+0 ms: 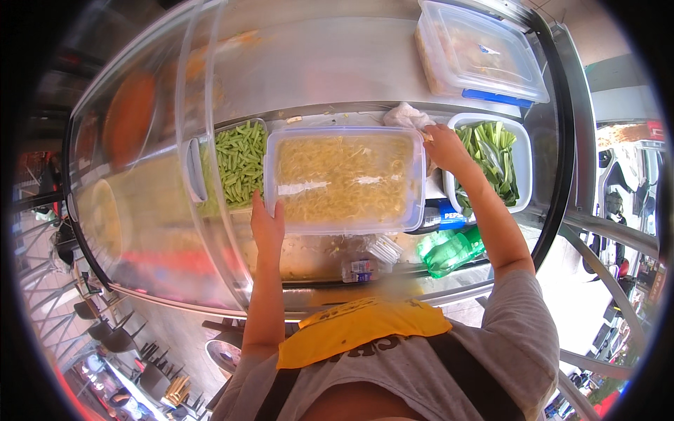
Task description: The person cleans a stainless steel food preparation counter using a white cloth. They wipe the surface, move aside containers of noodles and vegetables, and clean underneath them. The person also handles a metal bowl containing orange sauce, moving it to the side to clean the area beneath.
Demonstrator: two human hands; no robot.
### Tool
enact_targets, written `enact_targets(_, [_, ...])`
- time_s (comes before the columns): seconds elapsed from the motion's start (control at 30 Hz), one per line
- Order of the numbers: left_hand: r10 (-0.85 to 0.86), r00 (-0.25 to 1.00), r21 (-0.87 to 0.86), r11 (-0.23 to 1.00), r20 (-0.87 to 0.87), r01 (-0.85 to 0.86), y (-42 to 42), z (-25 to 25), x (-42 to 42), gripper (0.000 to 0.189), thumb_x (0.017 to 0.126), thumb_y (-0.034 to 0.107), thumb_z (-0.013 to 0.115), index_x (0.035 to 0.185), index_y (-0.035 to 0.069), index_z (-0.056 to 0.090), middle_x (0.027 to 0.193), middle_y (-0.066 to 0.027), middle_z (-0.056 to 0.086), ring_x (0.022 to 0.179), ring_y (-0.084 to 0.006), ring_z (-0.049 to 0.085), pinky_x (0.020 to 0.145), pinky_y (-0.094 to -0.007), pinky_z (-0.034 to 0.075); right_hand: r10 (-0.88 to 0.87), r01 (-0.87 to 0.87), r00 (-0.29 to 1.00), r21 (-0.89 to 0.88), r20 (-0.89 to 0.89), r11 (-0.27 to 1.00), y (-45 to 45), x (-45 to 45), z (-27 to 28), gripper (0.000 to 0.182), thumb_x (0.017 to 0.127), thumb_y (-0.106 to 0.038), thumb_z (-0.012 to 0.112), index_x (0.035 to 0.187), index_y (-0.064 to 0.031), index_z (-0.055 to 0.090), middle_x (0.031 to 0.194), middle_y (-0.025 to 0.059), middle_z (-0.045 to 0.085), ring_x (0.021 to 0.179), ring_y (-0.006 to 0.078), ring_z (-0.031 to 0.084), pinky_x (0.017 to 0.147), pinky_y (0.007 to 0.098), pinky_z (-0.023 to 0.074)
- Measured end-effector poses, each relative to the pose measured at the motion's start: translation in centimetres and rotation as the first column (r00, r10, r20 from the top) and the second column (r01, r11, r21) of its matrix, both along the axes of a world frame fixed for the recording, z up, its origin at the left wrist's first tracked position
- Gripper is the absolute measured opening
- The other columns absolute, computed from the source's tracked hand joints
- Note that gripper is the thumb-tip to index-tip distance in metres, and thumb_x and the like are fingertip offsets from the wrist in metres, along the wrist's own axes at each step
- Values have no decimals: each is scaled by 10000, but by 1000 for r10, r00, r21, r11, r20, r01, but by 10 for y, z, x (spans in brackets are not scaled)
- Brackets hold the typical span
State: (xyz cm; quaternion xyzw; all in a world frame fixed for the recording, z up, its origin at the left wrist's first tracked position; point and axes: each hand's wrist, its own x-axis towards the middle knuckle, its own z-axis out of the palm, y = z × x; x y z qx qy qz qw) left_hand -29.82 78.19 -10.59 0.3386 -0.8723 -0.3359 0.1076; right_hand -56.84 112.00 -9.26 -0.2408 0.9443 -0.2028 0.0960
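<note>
A translucent plastic container is in front of me in a glass-sided display case, filled with thin pale-yellow strands. My left hand grips its left rim near the lower corner, thumb on the near side. At the upper right corner, my right hand has its fingers on the rim; their undersides are hidden. A crumpled whitish cloth lies just beyond those fingers. Cut green beans fill a tray left of the container. Leafy green stems stand in a white tub, partly behind my right forearm.
A lidded clear box with blue latches sits on the upper steel shelf. Nearer me lie a Pepsi bottle, a green plastic bottle and a small clear bottle. Glass sliding panels cover the case's left side.
</note>
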Motion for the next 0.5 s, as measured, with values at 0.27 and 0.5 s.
enact_targets(0.27, [6, 997, 126, 992, 76, -15, -38, -37, -33, 314, 836, 300, 640, 836, -12, 603, 684, -166, 591, 639, -315, 577, 600, -405, 441, -419, 540, 812, -250, 407, 804, 2, 90, -61, 293, 787, -234, 684, 945, -6, 588, 742, 93, 605, 623, 190, 555, 584, 327, 447])
enact_targets(0.5, [79, 996, 224, 971, 29, -84, -32, -27, -22, 288, 831, 275, 642, 789, -7, 596, 613, -84, 526, 561, -189, 468, 555, -341, 389, -458, 585, 789, -274, 410, 764, 1, 88, -35, 233, 730, -158, 668, 872, -2, 570, 714, 103, 597, 646, 217, 567, 642, 346, 467])
